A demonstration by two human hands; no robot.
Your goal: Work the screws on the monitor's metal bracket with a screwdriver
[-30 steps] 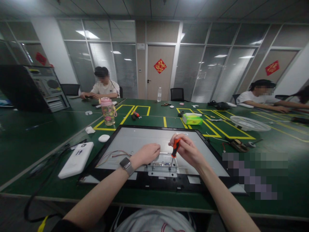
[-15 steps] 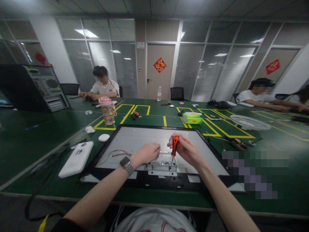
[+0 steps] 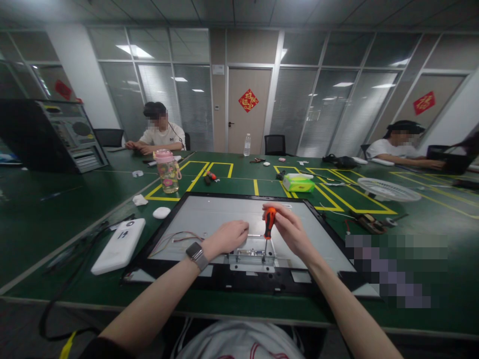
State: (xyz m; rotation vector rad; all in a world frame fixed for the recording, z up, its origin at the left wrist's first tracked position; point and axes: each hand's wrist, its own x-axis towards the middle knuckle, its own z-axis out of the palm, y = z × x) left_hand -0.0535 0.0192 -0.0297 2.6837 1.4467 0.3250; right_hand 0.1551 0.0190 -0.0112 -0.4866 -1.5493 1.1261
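My right hand [image 3: 290, 227] grips a screwdriver [image 3: 269, 222] with an orange and black handle. Its shaft points down, with the tip at the right end of a metal bracket [image 3: 250, 254] that carries connector ports. My left hand [image 3: 232, 235], a watch on its wrist, rests by the bracket's upper left. Its fingers are curled together, and whatever they pinch is hidden. Beneath both hands lies a large flat display panel [image 3: 217, 207] with a grey back and a black frame. Thin wires [image 3: 168, 240] run over its left part.
Left of the panel are a white power bank [image 3: 119, 247], a white round object [image 3: 161, 213] and black cables [image 3: 71, 279]. Beyond it stand a pink-lidded bottle [image 3: 167, 172] and a green tissue pack [image 3: 298, 183]. A white fan grille [image 3: 389, 189] lies at right. Other people sit across the table.
The screwdriver handle has tilted slightly left and my right hand has shifted a little with it. My left hand stays in place.
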